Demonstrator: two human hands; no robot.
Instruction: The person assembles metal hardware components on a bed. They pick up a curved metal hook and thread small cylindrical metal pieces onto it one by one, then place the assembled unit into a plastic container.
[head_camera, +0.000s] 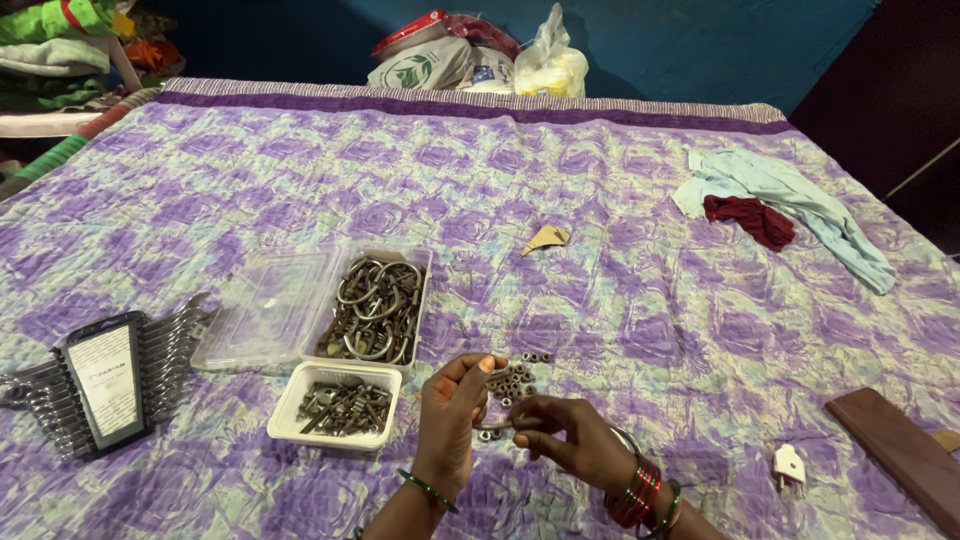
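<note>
Hands meet low in my view, over the purple patterned quilt (620, 300) that covers the bed. My left hand (452, 405) has its fingers drawn together, thumb against fingertips, pinching one end of a small bolt (497, 424); my right hand (572, 440) pinches the other end, fingers curled in around it. The bolt lies roughly level between the two hands, just above the quilt (whether a nut sits on it I cannot tell, it is too small to make out). Just beyond my fingertips a little heap of loose nuts (514, 378) rests on the quilt.

To the left of my left hand stands a shallow white tray (290, 418) filled with dark bolts and screws. Touching its far side is a clear plastic box (424, 290) holding curved metal U-clamps, with its clear lid (262, 308) lying flat just beside it on the left. Further left, near the bed's edge, a set of wrenches (100, 378) lies in a black holder.

A small tan scrap (546, 238) sits mid-bed, well apart from my hands. At far right lie a pale blue cloth (800, 200) with a dark red cloth (750, 218) on it, and near the right corner a white plug (789, 465) beside a dark wooden board (900, 450).
</note>
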